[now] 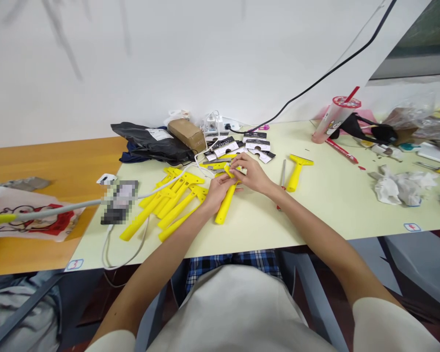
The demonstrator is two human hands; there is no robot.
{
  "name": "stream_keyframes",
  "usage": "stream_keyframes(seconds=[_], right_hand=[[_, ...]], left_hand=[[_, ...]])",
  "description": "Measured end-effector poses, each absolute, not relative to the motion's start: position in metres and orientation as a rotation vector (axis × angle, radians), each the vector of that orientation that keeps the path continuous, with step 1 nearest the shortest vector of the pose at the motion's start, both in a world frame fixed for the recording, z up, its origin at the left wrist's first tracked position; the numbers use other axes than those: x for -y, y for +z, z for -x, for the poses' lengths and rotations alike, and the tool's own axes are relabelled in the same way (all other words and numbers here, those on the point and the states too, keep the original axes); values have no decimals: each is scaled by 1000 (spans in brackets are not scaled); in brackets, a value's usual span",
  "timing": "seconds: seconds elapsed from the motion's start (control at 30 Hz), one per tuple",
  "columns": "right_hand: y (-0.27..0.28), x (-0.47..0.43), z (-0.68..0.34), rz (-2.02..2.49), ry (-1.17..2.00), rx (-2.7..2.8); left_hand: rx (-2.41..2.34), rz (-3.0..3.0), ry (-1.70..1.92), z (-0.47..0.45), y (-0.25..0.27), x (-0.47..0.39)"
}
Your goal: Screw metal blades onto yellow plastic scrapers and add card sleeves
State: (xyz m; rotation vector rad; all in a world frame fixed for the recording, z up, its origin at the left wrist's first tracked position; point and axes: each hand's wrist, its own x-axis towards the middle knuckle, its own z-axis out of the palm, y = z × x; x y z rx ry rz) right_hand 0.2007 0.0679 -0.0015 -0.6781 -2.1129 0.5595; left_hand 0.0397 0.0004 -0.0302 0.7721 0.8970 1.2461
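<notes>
At far left, a white plastic bag with red and black print [33, 212] lies on an orange-brown wooden worktop [7, 261]. On the adjoining pale yellow-green worktop [326, 205], a small white flat object [106, 179] sits just beyond a dark, pixelated rectangular object [119, 202]; a white cable [84, 203] crosses the scene nearby. Next comes a loose heap of yellow plastic scraper handles [178, 185], overlapping one another, their wider heads mostly pointing away from you. Behind the heap, a black plastic parcel bag with a white label [146, 139] rests beside a brown cardboard box [187, 134]. At centre, your left hand [220, 190] grasps a yellow plastic scraper [225, 208] just below its head, the handle slanting down toward you above the worktop. Your right hand [250, 172] has its fingers bent against the scraper's head; you cannot tell from this view whether they grip it or only press. Beyond your hands lie black-and-white printed cards [258, 145], spread and overlapping. To the right, a slim metal-shafted screwdriver [283, 172] passes beneath your right forearm, just beside a second yellow scraper with a T-shaped head [296, 177]. Farther right stand a pink tumbler with a red straw [328, 126] and, nearer you, crumpled white tissues [388, 188].
</notes>
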Motion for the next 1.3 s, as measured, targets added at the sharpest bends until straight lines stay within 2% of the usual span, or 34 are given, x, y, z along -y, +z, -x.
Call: stream_keyframes(seconds=[0.37,0.87,1.17,1.3], right_hand=[[-5,-69,-202,762,546,2100],[12,-73,-215,595,841,2169],[0,-77,-211,652,602,2213],[-7,-79,-208,701,636,2135]], left_hand=[[-905,-697,1222,-41,-26,1],[-899,-607,1191,-38,-23,-1],[-895,-622,1146,-36,-26,-2],[-899,-652,1129,-35,-29,-4]])
